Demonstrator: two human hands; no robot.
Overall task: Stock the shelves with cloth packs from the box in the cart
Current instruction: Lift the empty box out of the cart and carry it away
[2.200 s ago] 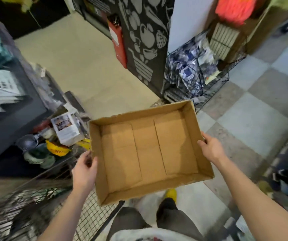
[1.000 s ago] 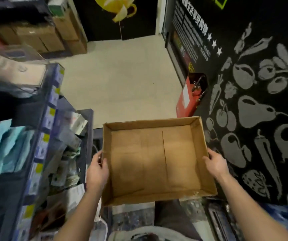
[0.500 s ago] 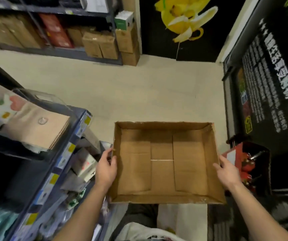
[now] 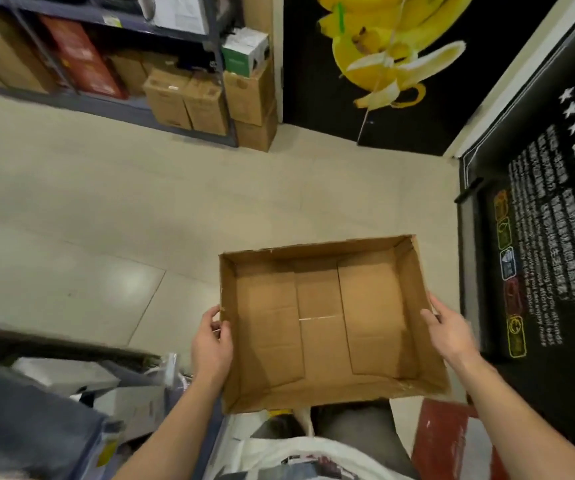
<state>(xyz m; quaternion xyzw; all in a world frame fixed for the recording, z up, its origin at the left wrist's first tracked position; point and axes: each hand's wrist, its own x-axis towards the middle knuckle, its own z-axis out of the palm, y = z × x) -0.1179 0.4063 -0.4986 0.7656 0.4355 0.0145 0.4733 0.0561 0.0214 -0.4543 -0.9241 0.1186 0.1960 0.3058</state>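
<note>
— We stand on a pale tiled floor [image 4: 140, 209]. Cartons [image 4: 189, 98] are stacked under a far rack, and a banana mural [image 4: 390, 53] covers the black wall ahead.

— And the box [image 4: 317, 323]?

— We hold it out in front of us over the floor, open side up. It's empty: bare cardboard bottom, no cloth packs that we can see.

— How do we grip it?

— One hand on each side wall. Our left hand [image 4: 211, 341] pinches the left wall, thumb at the rim and fingers curled on the outside. Our right hand [image 4: 452, 332] clamps the right wall with the thumb over the rim. Its fingers go down the outside, where we can't see them well.

— Why both sides?

— We judge that a wide, shallow box like this only carries level from two walls. Held one-handed, it would sag or twist.

— So how is the stocking going?

— With the box bare, we'd say this load is done. The shelf [image 4: 36, 410] at our lower left is blurred, so we can't tell what the goods on it are. The cart is not in view.

— Next?

— Probably discard the box or fetch a full one, minding the rack corners as we turn.
</note>
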